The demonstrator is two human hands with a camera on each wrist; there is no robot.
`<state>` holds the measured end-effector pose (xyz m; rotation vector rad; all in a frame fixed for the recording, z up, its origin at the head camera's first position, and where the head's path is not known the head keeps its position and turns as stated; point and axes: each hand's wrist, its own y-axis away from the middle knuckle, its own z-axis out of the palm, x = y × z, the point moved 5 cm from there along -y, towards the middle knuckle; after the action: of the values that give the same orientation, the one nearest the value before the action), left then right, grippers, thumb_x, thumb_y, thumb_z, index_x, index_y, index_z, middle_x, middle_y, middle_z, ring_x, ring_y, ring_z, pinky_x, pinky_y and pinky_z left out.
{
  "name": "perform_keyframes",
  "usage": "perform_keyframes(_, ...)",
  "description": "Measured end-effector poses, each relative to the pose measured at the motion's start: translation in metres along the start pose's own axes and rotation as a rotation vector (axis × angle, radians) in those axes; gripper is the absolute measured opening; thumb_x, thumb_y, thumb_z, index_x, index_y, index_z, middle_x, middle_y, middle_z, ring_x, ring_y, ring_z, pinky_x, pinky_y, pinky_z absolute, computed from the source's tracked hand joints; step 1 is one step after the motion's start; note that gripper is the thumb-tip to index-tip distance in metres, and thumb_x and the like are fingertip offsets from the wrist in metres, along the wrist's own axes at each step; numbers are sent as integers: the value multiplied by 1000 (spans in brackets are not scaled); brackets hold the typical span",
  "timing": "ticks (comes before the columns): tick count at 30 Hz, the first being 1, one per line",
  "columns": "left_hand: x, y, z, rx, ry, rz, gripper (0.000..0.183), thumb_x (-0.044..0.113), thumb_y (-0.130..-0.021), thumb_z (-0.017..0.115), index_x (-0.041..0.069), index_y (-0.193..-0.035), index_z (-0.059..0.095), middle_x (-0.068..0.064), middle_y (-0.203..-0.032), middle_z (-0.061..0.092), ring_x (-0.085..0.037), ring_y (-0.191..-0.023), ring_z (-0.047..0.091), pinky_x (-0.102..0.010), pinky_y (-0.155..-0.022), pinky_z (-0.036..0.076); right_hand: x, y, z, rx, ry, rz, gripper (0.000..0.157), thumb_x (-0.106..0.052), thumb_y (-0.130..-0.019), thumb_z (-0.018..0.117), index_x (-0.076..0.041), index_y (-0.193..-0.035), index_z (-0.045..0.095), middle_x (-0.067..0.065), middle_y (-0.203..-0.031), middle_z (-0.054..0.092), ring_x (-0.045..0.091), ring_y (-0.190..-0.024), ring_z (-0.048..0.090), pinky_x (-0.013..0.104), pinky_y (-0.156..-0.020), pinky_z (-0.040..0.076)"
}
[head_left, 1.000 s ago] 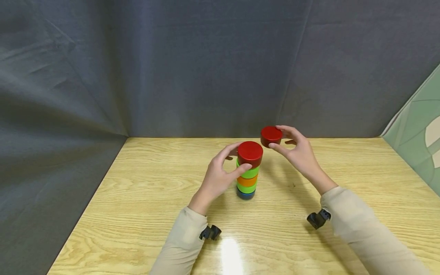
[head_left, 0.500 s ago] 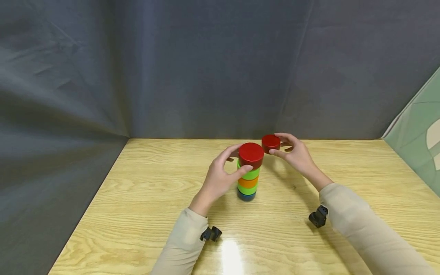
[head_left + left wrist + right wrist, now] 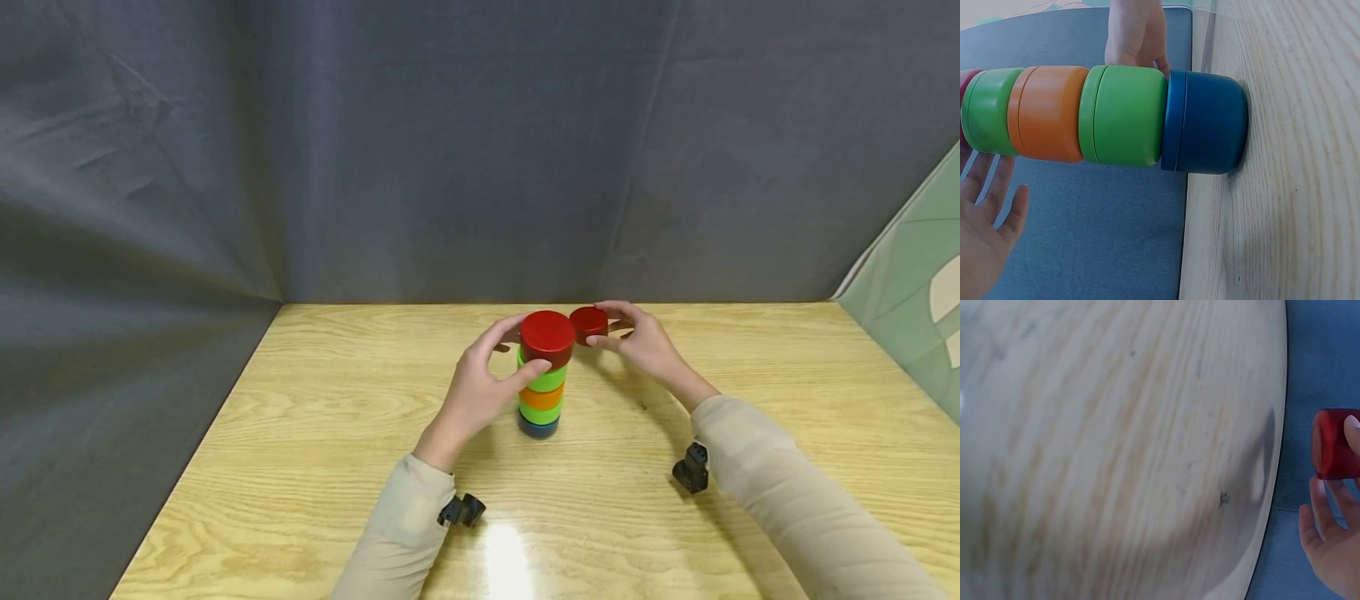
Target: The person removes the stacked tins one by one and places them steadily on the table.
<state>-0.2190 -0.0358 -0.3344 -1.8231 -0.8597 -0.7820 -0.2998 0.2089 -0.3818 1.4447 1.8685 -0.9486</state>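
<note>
A column of round cup-like containers stands upright on the wooden table [image 3: 337, 467]. From the bottom come a blue one [image 3: 1213, 122], a green one [image 3: 1129, 115], an orange one [image 3: 1050, 112], another green one [image 3: 994, 109] and a red one [image 3: 547, 337] on top. My left hand [image 3: 480, 387] curls round the red top piece, thumb in front, fingers behind. Just right of the column, my right hand [image 3: 647, 343] pinches a second red round piece [image 3: 591, 325] between thumb and fingers. That piece is held above the table; its far side is hidden.
Grey-blue cloth [image 3: 465, 150] hangs behind the table's back edge and along the left. A green patterned panel [image 3: 922, 275] stands at the right. Each sleeve carries a small black camera [image 3: 692, 468] near the wrist.
My right hand has lowered the second red piece and brought it slightly nearer the column. The left hand and the column have stayed almost still.
</note>
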Motion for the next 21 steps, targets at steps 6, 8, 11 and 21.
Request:
perform_keyframes(6, 1, -1, 1, -1, 1, 1, 51, 27, -91, 73, 17, -138, 54, 6, -126, 62, -8, -113, 55, -39, -94, 44, 10, -1, 4, -51, 8, 25, 59, -12, -86, 79, 1, -137, 53, 22, -131, 59, 35, -104, 62, 27, -80, 49)
perform_keyframes(8, 2, -1, 1, 0, 1, 1, 51, 26, -91, 74, 16, -138, 55, 6, -126, 63, -8, -112, 55, -39, -95, 44, 12, -2, 5, -65, 7, 23, 58, -11, -86, 79, 2, -137, 54, 23, -130, 59, 36, -104, 62, 27, -80, 50)
perform_keyframes(11, 2, -2, 1, 3, -1, 1, 51, 23, -91, 74, 16, -138, 55, 6, -124, 63, -7, -112, 56, -38, -95, 44, 13, -2, 8, -88, -5, 23, 57, -9, -86, 78, 4, -136, 53, 25, -130, 58, 38, -105, 61, 29, -82, 50)
perform_keyframes(21, 1, -1, 1, 3, -12, -14, 53, 24, -90, 75, 17, -138, 55, 6, -126, 63, -8, -113, 56, -37, -94, 44, 17, -1, 15, -127, -20, 30, 57, -3, -85, 76, 7, -136, 51, 27, -132, 56, 40, -106, 61, 28, -82, 50)
